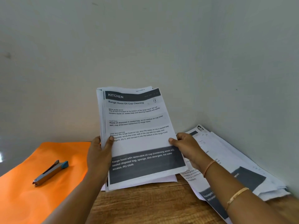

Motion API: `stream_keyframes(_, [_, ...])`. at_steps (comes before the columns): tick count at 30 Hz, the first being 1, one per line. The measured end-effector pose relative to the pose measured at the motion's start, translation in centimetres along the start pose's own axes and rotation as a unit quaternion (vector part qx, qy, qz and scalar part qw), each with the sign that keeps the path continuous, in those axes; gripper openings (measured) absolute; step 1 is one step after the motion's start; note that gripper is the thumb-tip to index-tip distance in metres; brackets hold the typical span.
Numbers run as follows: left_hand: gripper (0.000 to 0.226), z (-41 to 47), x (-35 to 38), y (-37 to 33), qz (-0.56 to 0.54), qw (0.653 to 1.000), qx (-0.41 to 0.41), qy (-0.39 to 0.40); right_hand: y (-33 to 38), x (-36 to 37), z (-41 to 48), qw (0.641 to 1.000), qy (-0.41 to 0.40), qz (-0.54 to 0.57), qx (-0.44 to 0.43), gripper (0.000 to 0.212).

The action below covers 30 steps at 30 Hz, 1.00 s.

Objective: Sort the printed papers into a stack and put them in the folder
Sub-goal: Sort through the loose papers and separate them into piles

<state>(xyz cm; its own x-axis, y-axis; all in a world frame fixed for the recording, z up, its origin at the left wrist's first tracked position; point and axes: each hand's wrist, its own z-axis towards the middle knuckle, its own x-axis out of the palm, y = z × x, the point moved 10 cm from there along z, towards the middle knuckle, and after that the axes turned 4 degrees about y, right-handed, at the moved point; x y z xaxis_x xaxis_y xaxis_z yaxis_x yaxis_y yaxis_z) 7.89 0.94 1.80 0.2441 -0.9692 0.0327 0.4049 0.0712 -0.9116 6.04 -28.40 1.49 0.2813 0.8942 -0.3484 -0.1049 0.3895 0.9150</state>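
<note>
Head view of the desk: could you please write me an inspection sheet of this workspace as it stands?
Surface: brown wood-grain table, partly covered.
Job's things: stack of white printed papers held up, top sheet headed KITCHEN; flat orange paper folder lying at the left; loose pile of printed papers fanned out at the right, by the wall.
Clutter: grey metal stapler with a blue end, lying on the folder.
Grippers: left hand grips the stack's left edge; right hand grips its right edge.
Cables: nothing seen.
Surroundings: plain pale wall behind; thin bangles on the right arm.
</note>
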Motion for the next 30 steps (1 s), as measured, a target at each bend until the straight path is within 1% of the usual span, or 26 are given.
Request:
stream_keyframes(3, [0.009, 0.1, -0.1, 0.4, -0.010, 1.000, -0.009, 0.003, 0.2, 0.0, -0.1, 1.000, 0.007, 0.006, -0.004, 0.015])
stream_keyframes(5, [0.013, 0.2, -0.2, 0.7, -0.009, 1.000, -0.014, 0.004, 0.0, -0.4, 0.0, 1.000, 0.002, 0.018, 0.006, 0.018])
stream_keyframes(8, [0.011, 0.2, -0.5, 1.1, -0.003, 1.000, -0.021, 0.001, -0.3, -0.5, 0.0, 0.999, 0.008, 0.027, 0.022, 0.024])
stream_keyframes(11, [0.013, 0.4, -1.2, 1.1, 0.031, 0.999, -0.010, -0.024, 0.1, -0.6, -0.2, 1.000, 0.005, -0.002, 0.016, 0.028])
stream_keyframes(12, [0.014, 0.5, -1.5, 1.0, 0.049, 0.998, -0.008, -0.035, 0.5, -0.9, -0.2, 1.000, -0.005, -0.019, 0.009, 0.028])
stream_keyframes(15, [0.016, 0.8, -2.7, 1.1, 0.115, 0.991, -0.007, -0.067, 1.7, -3.7, -0.3, 0.995, -0.071, -0.069, -0.023, 0.021])
stream_keyframes(18, [0.022, 1.2, -3.4, 1.6, 0.170, 0.982, -0.012, -0.078, 2.1, -7.7, -0.6, 0.980, -0.138, -0.139, -0.031, 0.021])
stream_keyframes(21, [0.025, 1.5, -3.7, 2.3, 0.205, 0.975, -0.029, -0.077, 0.8, -12.0, -1.2, 0.961, -0.202, -0.188, 0.009, 0.019])
stream_keyframes(23, [0.025, 1.6, -3.7, 2.6, 0.210, 0.974, -0.039, -0.072, -0.7, -13.9, -1.4, 0.947, -0.217, -0.229, 0.058, 0.020])
stream_keyframes(24, [0.025, 1.6, -3.7, 2.7, 0.211, 0.974, -0.042, -0.070, -1.6, -14.4, -1.3, 0.941, -0.209, -0.253, 0.089, 0.018])
stream_keyframes(26, [0.025, 1.7, -3.9, 2.9, 0.210, 0.974, -0.048, -0.071, -3.8, -15.1, -0.8, 0.926, -0.172, -0.297, 0.154, 0.007])
stream_keyframes(27, [0.025, 1.7, -4.0, 3.0, 0.210, 0.974, -0.050, -0.073, -4.8, -15.2, -0.6, 0.918, -0.150, -0.317, 0.182, 0.010])
stream_keyframes(30, [0.026, 1.8, -4.4, 3.2, 0.205, 0.974, -0.055, -0.078, -7.5, -15.0, 0.4, 0.901, -0.091, -0.363, 0.221, 0.033])
